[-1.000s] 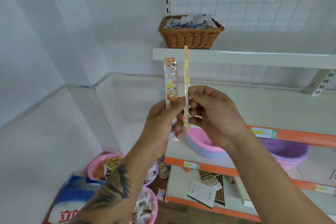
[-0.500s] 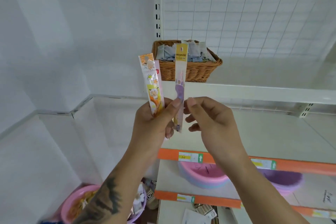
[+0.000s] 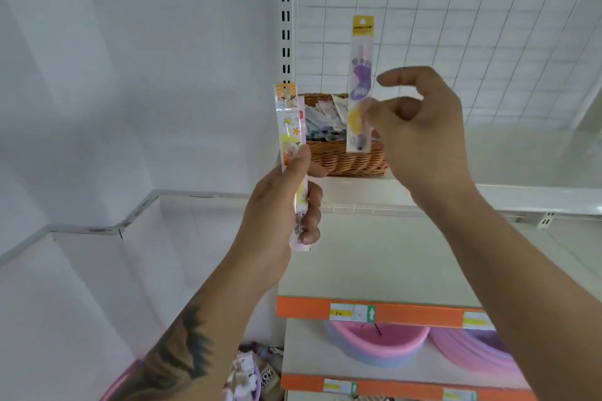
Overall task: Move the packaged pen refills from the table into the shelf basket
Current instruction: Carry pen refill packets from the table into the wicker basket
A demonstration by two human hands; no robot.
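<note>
right hand (image 3: 420, 130) pinches one refill pack (image 3: 361, 81) up by the basket (image 3: 345, 161), w/ packs already inside. left hand (image 3: 286, 205) grips more packs (image 3: 290, 127), so drop-off's pending.

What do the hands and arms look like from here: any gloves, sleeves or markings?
Both hands, left and right, are bare: no gloves, rings or watch visible. Both forearms are uncovered, no sleeves in view. The left forearm carries a large dark tattoo; the right forearm shows no markings.
</note>
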